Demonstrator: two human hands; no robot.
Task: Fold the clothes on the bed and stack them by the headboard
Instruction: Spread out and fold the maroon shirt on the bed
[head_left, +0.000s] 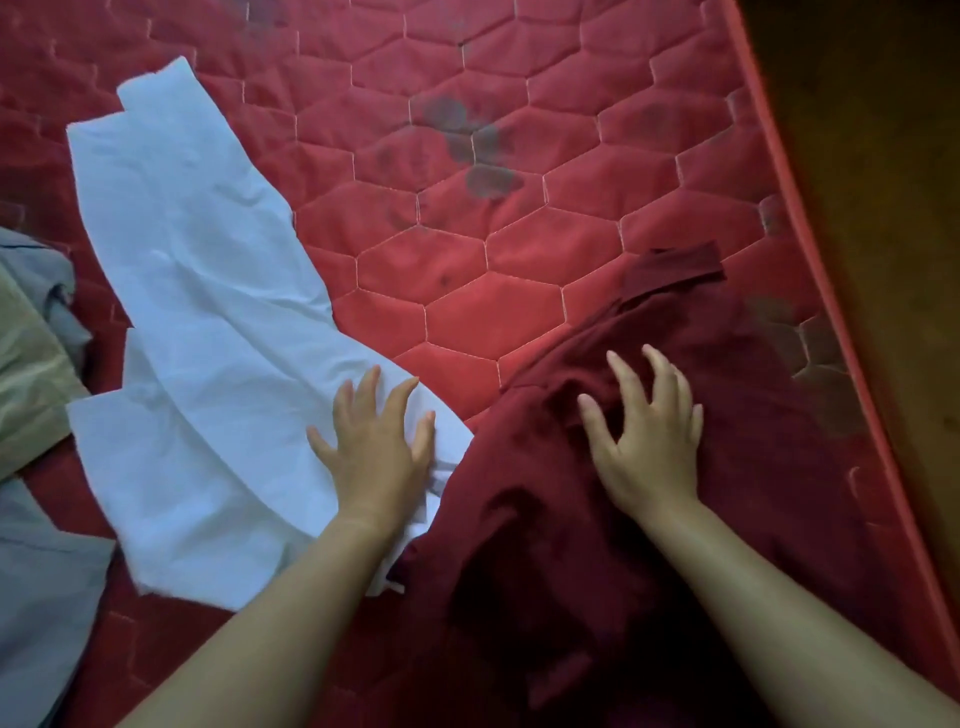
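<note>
A white garment (202, 322) lies spread in a long diagonal strip across the left of the red quilted mattress (467, 234). My left hand (376, 447) rests flat on its lower right end, fingers spread. A dark maroon garment (649, 519) lies crumpled at the lower right, overlapping the white one's edge. My right hand (649, 436) is over the maroon cloth with fingers spread and slightly bent, fingertips touching the fabric, gripping nothing.
At the left edge lie a grey garment (47, 597) and a beige one (31, 374). The mattress's right edge (810, 249) runs diagonally, with dark brown floor (883, 156) beyond it. Bare mattress stretches across the top and middle.
</note>
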